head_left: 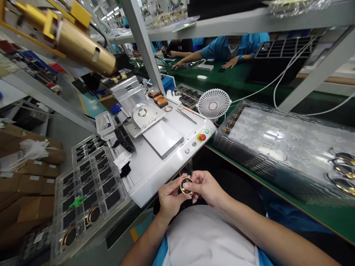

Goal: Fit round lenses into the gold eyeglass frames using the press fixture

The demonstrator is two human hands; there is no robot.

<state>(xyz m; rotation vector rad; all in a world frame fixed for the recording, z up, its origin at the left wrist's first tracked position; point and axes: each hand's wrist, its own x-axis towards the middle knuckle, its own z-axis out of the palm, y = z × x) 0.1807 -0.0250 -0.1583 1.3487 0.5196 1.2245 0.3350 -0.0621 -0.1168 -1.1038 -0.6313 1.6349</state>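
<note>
Two bare hands hold one small round gold thing (pixel 185 180) in the near middle of the scene, in front of the person's white and blue top (pixel 210 232). The left hand (pixel 170 199) has its fingers bent close around the left side of it. The right hand (pixel 208 186) has its fingers pinched in from the right, and the right thumb (pixel 193 187) lies over the dark face. The gold rim shows around it.

Just past the hands is a big white machine (pixel 163 177). It has a shiny flat plate (pixel 163 138) on top, and a red button (pixel 202 137) and a green button (pixel 207 131) at its right end. Thin tweezers (pixel 188 116) lie farther back on it, near a white fan (pixel 214 104). A fat gold tube (pixel 85 50) leans in at the far left.

On the near left is a clear tray (pixel 107 199) with black squares (pixel 91 199) in its little boxes. Two gold rings with dark tops (pixel 93 215) sit at its near end, and a bright green bit (pixel 76 201) lies near them.

On the right, a tall stack of clear trays (pixel 260 181) stands on a green bench (pixel 330 223). Far across, a person in blue (pixel 249 44) rests a hand (pixel 231 62) on the green top.
</note>
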